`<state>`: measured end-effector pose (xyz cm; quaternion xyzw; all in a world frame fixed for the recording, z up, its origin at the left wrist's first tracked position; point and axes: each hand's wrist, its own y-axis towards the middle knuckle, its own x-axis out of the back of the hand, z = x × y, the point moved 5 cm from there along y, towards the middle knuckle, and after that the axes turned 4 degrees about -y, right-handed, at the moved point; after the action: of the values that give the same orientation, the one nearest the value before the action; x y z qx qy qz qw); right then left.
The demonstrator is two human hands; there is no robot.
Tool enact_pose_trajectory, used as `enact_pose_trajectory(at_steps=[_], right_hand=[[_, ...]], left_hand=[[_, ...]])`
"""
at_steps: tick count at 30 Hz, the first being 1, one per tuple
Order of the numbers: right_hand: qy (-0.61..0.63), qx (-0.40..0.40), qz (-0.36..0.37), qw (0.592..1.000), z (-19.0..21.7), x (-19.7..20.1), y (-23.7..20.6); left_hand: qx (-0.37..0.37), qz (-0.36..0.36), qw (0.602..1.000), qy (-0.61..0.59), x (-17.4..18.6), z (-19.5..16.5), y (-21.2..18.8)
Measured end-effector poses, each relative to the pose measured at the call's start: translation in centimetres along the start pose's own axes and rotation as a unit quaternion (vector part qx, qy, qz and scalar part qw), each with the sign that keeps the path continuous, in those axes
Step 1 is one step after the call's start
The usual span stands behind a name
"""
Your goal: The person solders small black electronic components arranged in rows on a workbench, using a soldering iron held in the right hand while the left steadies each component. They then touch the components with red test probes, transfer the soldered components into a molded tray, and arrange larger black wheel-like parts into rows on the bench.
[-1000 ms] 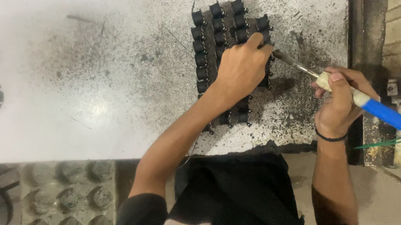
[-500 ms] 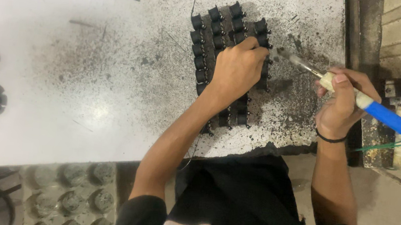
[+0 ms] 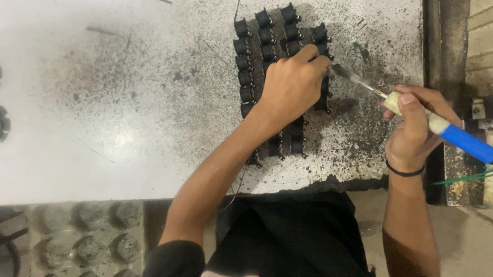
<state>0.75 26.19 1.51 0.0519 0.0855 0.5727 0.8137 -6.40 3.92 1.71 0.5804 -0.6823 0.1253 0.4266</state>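
Left hand (image 3: 291, 88) pressed flat on the block of black parts (image 3: 269, 43), right hand (image 3: 412, 128) clamped on the soldering iron (image 3: 437, 123); fingertips just beside the tip could be burned if it slips.

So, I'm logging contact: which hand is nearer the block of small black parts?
Left. The left hand rests on the block of black parts; the right hand grips a blue-handled tool beside it.
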Motion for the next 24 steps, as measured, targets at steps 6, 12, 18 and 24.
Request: enact_pose_trajectory(at_steps=[6, 12, 18, 24], right_hand=[[0.014, 0.015, 0.003, 1.0, -0.4, 0.7, 0.2], [0.052, 0.026, -0.05, 0.997, -0.9, 2.5, -1.9], [0.042, 0.007, -0.035, 0.998, -2.2, 2.4, -3.9], [0.03, -0.002, -0.03, 0.999, -2.3, 2.3, -3.7]], left_hand=[[-0.004, 0.008, 1.0, 0.011, 0.5, -0.7, 0.7], [-0.023, -0.049, 0.998, -0.031, 3.6, -2.0, -1.4], [-0.021, -0.006, 0.998, -0.054, 2.2, -2.0, -2.7], [-0.019, 0.002, 0.999, -0.048, 1.0, -1.3, -2.3]])
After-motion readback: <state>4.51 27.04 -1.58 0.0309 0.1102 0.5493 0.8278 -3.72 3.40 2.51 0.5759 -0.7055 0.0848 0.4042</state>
